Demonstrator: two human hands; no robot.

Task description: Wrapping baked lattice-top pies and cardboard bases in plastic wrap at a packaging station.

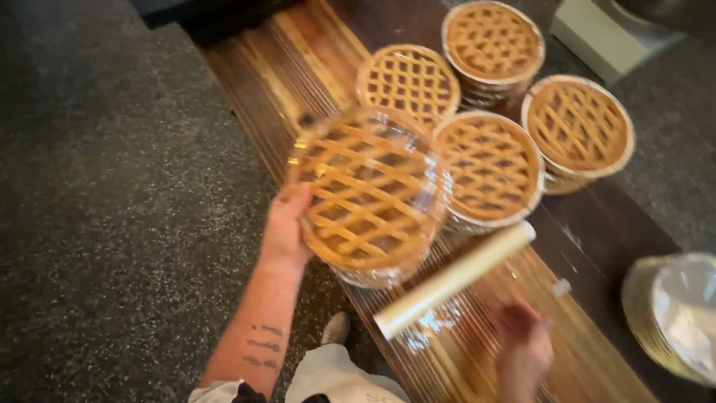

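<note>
My left hand point(287, 224) grips the near-left rim of a lattice-topped pie point(365, 194) wrapped in clear film, holding it tilted above the wooden counter point(268, 67). A roll of cling film point(455, 277) lies diagonally just below the pie, with loose film spread under it. My right hand point(522, 347) is blurred, low over the counter near the roll's lower end; whether it holds the film is unclear.
Several unwrapped lattice pies in foil tins point(488, 168) stand on the counter behind, some stacked. A stack of foil tins with film point(675, 313) sits at the right edge. A white box point(604, 33) is at top right. Speckled floor point(112, 186) lies to the left.
</note>
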